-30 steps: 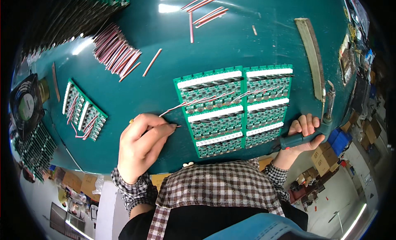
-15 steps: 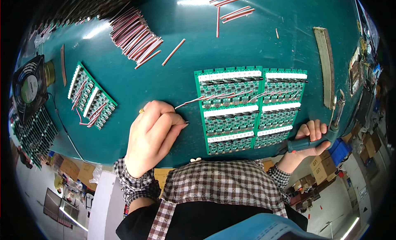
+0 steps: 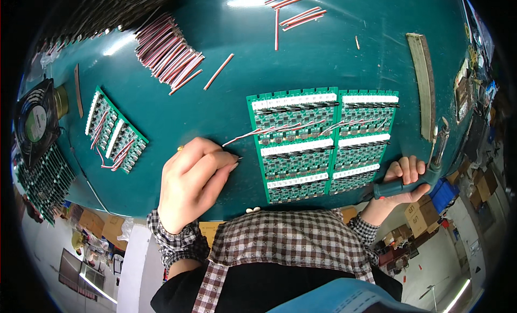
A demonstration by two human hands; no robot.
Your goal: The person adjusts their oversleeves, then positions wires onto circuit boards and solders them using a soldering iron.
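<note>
My left hand (image 3: 194, 178) is closed in a pinch just left of the circuit board panels. A tiny dark tip pokes out at the fingertips; what it belongs to is hidden. In my right hand (image 3: 405, 173) is a dark green soldering gun (image 3: 383, 191), its metal end pointing away from me. Between the hands lie two green circuit board panels, a left panel (image 3: 293, 166) and a right panel (image 3: 356, 156), with white strips and rows of black parts. Red, white and black wires (image 3: 277, 129) lie across them, their left end close to my left fingers.
A heap of cut wires (image 3: 167, 49) lies at the far left, with loose wires (image 3: 303, 18) at the back. A smaller wired board (image 3: 116, 131) and a black fan (image 3: 36, 116) are on the left. A worn strip (image 3: 421, 81) lies at right.
The whole view has shifted slightly, so things on the table appear a little farther left. Both hands keep their grips and hardly move.
</note>
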